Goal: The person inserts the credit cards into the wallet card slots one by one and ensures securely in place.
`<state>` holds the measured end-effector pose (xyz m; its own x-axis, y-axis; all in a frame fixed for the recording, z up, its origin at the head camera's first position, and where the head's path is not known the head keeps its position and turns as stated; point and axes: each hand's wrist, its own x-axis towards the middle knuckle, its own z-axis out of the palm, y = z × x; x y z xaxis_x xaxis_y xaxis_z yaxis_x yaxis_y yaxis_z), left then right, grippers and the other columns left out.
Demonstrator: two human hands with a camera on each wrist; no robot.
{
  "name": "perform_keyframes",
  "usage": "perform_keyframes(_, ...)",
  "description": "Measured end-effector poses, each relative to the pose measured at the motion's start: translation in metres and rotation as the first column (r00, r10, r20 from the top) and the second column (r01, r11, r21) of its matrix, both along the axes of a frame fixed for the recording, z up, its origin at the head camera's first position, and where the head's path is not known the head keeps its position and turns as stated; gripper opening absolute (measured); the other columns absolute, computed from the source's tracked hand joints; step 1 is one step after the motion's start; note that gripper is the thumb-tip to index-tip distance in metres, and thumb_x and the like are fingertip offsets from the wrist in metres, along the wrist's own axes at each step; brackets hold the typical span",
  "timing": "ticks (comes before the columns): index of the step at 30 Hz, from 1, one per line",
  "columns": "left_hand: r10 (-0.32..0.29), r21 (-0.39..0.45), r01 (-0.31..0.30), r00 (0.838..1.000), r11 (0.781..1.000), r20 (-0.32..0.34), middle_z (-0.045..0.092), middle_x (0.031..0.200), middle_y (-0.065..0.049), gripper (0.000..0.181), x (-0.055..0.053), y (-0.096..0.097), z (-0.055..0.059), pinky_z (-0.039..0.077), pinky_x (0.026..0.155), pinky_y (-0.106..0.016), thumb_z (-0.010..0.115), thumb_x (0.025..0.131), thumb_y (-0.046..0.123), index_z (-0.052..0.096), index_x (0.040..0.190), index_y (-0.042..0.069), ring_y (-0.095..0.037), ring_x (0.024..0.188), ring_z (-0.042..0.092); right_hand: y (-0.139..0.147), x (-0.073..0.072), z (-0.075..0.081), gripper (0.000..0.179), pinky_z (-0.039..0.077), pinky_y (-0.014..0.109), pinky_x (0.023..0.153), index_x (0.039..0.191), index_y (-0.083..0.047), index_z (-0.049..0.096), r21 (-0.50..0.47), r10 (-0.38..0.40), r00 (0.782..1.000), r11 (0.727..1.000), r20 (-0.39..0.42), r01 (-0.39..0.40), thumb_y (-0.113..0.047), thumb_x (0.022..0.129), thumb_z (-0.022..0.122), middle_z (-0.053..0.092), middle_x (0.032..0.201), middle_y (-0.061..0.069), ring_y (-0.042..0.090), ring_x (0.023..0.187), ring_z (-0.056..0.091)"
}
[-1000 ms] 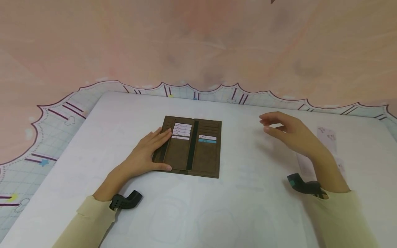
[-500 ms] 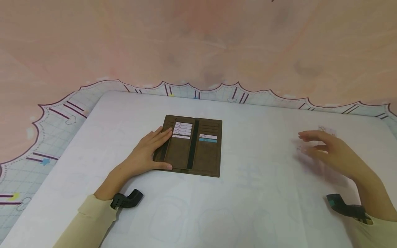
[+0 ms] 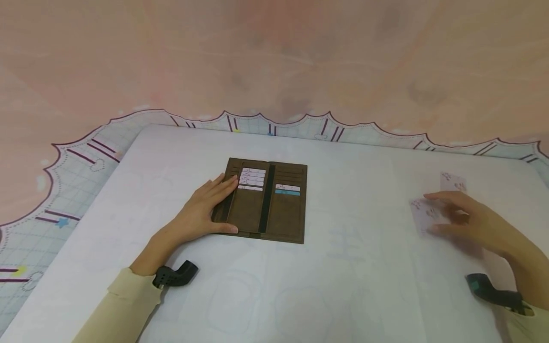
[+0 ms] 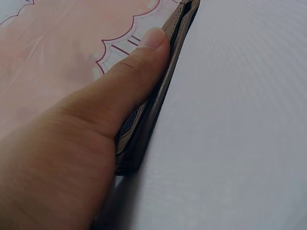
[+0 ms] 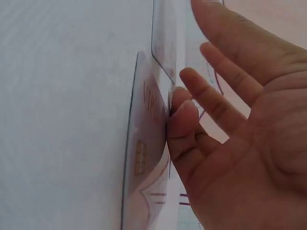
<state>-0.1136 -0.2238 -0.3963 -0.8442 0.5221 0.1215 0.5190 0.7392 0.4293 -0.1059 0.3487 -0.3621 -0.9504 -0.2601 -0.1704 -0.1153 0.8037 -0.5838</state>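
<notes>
A brown bifold wallet (image 3: pixel 245 209) lies opened flat on the white table. Several white cards (image 3: pixel 252 177) fill the slots of its left panel; a white card and a blue card (image 3: pixel 287 193) sit in the right panel. My left hand (image 3: pixel 195 209) rests along the wallet's left side, fingers straight; its thumb lies on the lower edge. Over pale loose cards (image 3: pixel 422 214) at the right, my right hand (image 3: pixel 480 221) has thumb and index finger apart. In the right wrist view, two fingertips are at a card (image 5: pixel 144 143) printed "VIP"; contact is unclear.
The white tabletop (image 3: pixel 343 286) spreads around the wallet and loose cards. Behind it runs a scalloped, patterned cloth border (image 3: pixel 296 127), with a pinkish cloth (image 3: pixel 274 57) beyond. A dark wrist-worn device (image 3: pixel 176 275) is strapped to each wrist.
My right hand has moved right and toward me, away from the wallet side, and now lowers over the loose cards. My left hand and the wallet stay put.
</notes>
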Motion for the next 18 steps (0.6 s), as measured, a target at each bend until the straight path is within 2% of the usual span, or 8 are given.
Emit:
perform_keyframes(2, -0.001, -0.002, 0.001, 1.000, 1.000, -0.003, 0.024, 0.156, -0.008, 0.109, -0.001, 0.000, 0.000, 0.005, 0.116, -0.048, 0.080, 0.069, 0.052, 0.025, 0.152, 0.008, -0.028, 0.145, 0.007, 0.002, -0.001, -0.002, 0.067, 0.039, 0.050, 0.101, 0.139, -0.012, 0.047, -0.002, 0.011, 1.000, 1.000, 0.003, -0.011, -0.032, 0.082, 0.076, 0.037, 0.142, 0.019, 0.043, 0.118, 0.039)
perform_keyframes(3, 0.000, -0.002, 0.000, 1.000, 1.000, -0.004, 0.024, 0.156, -0.008, 0.109, -0.001, 0.000, -0.001, 0.005, 0.116, -0.048, 0.080, 0.069, 0.052, 0.025, 0.152, 0.008, -0.028, 0.145, 0.007, 0.002, -0.001, -0.003, 0.067, 0.040, 0.038, 0.101, 0.139, -0.013, 0.047, 0.006, 0.014, 1.000, 1.000, -0.007, -0.014, -0.032, 0.082, 0.076, 0.039, 0.141, 0.017, 0.038, 0.116, 0.040)
perform_keyframes(5, 0.002, -0.003, -0.002, 1.000, 1.000, -0.005, 0.024, 0.156, -0.008, 0.109, -0.001, 0.000, -0.001, 0.005, 0.116, -0.048, 0.080, 0.069, 0.052, 0.025, 0.152, 0.008, -0.028, 0.145, 0.007, 0.002, -0.001, -0.006, 0.066, 0.036, 0.014, 0.092, 0.138, -0.014, 0.049, 0.009, 0.030, 0.999, 1.000, -0.043, -0.030, -0.031, 0.081, 0.078, 0.040, 0.138, 0.013, 0.027, 0.113, 0.041)
perform_keyframes(7, 0.006, 0.000, -0.006, 1.000, 1.000, -0.001, 0.024, 0.156, -0.008, 0.109, -0.001, 0.000, -0.001, 0.005, 0.116, -0.048, 0.081, 0.069, 0.051, 0.025, 0.152, 0.008, -0.028, 0.145, 0.007, 0.002, 0.000, -0.008, 0.065, 0.027, 0.002, 0.078, 0.136, -0.014, 0.051, 0.011, 0.052, 0.996, 0.999, -0.079, -0.051, -0.029, 0.080, 0.079, 0.041, 0.135, 0.011, 0.017, 0.110, 0.039)
perform_keyframes(10, 0.009, 0.003, -0.009, 1.000, 1.000, 0.007, 0.024, 0.156, -0.008, 0.109, 0.000, -0.001, -0.002, 0.005, 0.116, -0.047, 0.080, 0.069, 0.052, 0.025, 0.152, 0.008, -0.028, 0.145, 0.007, 0.001, 0.001, -0.009, 0.065, 0.018, -0.001, 0.087, 0.136, -0.014, 0.051, -0.012, 0.082, 0.991, 0.996, -0.102, -0.084, -0.024, 0.078, 0.080, 0.038, 0.136, 0.012, 0.017, 0.117, 0.034)
perform_keyframes(14, 0.015, -0.002, -0.015, 1.000, 1.000, 0.010, 0.024, 0.156, -0.008, 0.109, 0.001, -0.001, -0.002, 0.005, 0.116, -0.048, 0.080, 0.070, 0.053, 0.024, 0.152, 0.008, -0.028, 0.145, 0.007, 0.000, 0.002, -0.011, 0.069, 0.011, -0.002, 0.091, 0.137, -0.014, 0.049, -0.028, 0.117, 0.987, 0.992, -0.110, -0.121, -0.019, 0.077, 0.082, 0.034, 0.140, 0.014, 0.020, 0.125, 0.026)
perform_keyframes(16, 0.015, -0.003, -0.015, 1.000, 1.000, 0.012, 0.024, 0.156, -0.008, 0.109, 0.001, -0.001, -0.001, 0.006, 0.116, -0.048, 0.080, 0.070, 0.052, 0.024, 0.152, 0.008, -0.028, 0.145, 0.007, 0.000, 0.003, -0.012, 0.070, 0.009, -0.002, 0.091, 0.137, -0.015, 0.050, -0.031, 0.121, 0.986, 0.992, -0.118, -0.125, -0.016, 0.075, 0.082, 0.033, 0.140, 0.013, 0.016, 0.126, 0.025)
perform_keyframes(18, 0.015, -0.004, -0.015, 1.000, 1.000, 0.014, 0.024, 0.156, -0.008, 0.109, 0.001, 0.000, -0.001, 0.006, 0.116, -0.048, 0.080, 0.069, 0.052, 0.024, 0.152, 0.008, -0.028, 0.145, 0.007, 0.000, 0.003, -0.013, 0.070, 0.010, -0.002, 0.092, 0.136, -0.017, 0.050, -0.024, 0.106, 0.987, 0.994, -0.123, -0.109, -0.015, 0.074, 0.083, 0.034, 0.138, 0.009, 0.005, 0.123, 0.025)
